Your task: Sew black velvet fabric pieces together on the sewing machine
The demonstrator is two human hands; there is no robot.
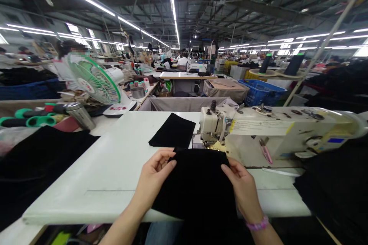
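A black fabric piece (198, 183) lies over the near edge of the white sewing table (115, 168), in front of the sewing machine (258, 130). My left hand (153, 174) pinches its upper left corner, fingers curled on the cloth. My right hand (243, 187) grips its upper right edge, a pink bead bracelet on the wrist. A second black fabric piece (173, 132) lies flat on the table just beyond, left of the machine's needle head (212, 124).
A pile of black cloth (37, 160) covers the table's left side, more black cloth (336, 187) sits at the right. A green desk fan (92, 78) and thread spools (28, 118) stand at the left. Other workers sit at distant tables; a blue basket (260, 92) is behind the machine.
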